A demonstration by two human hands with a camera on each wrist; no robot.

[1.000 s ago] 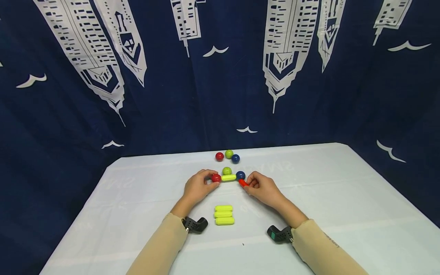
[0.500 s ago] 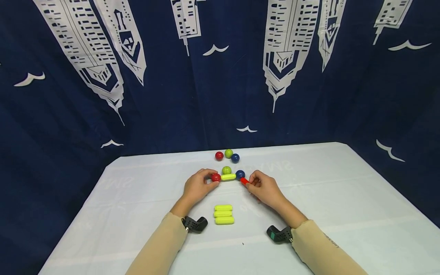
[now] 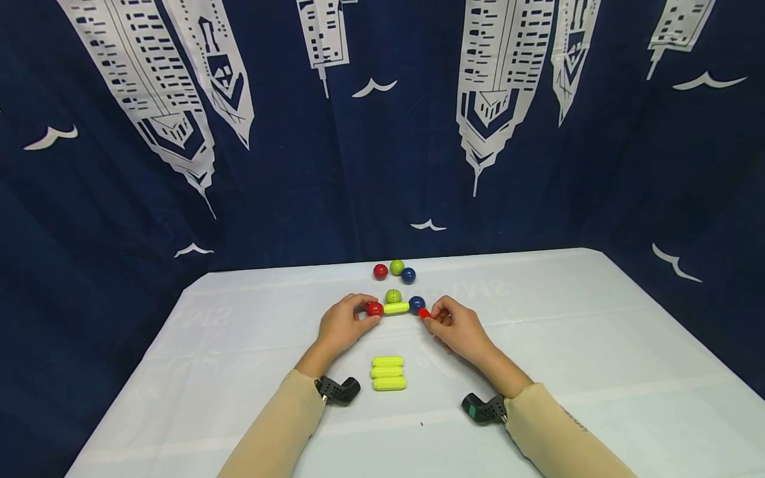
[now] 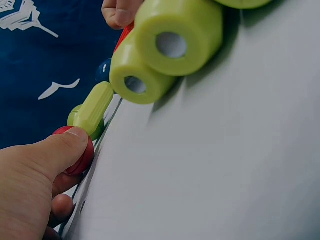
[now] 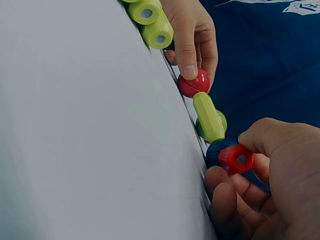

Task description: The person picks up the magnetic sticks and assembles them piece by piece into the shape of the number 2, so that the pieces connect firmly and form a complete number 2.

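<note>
My left hand (image 3: 342, 328) grips a red ball (image 3: 374, 309) between thumb and fingers. From that ball a yellow-green magnetic rod (image 3: 396, 309) runs right to a blue ball (image 3: 416, 304). My right hand (image 3: 459, 330) pinches a red magnetic rod (image 3: 424, 313) whose far end meets the blue ball. In the right wrist view, the near end of the red rod (image 5: 239, 158) shows a metal disc, and the other right fingers are curled below it. A green ball (image 3: 393, 296) sits just behind the yellow-green rod.
Toward the back edge of the white table (image 3: 538, 345) lie another red ball (image 3: 380, 271), green ball (image 3: 397, 267) and blue ball (image 3: 408, 275), close together. Three yellow-green rods (image 3: 388, 373) lie side by side between the forearms. A dark blue printed cloth (image 3: 382, 166) hangs behind.
My right hand has shifted slightly and the red rod has turned, so less of its length shows in the head view. My left hand has kept its grip on the red ball.
</note>
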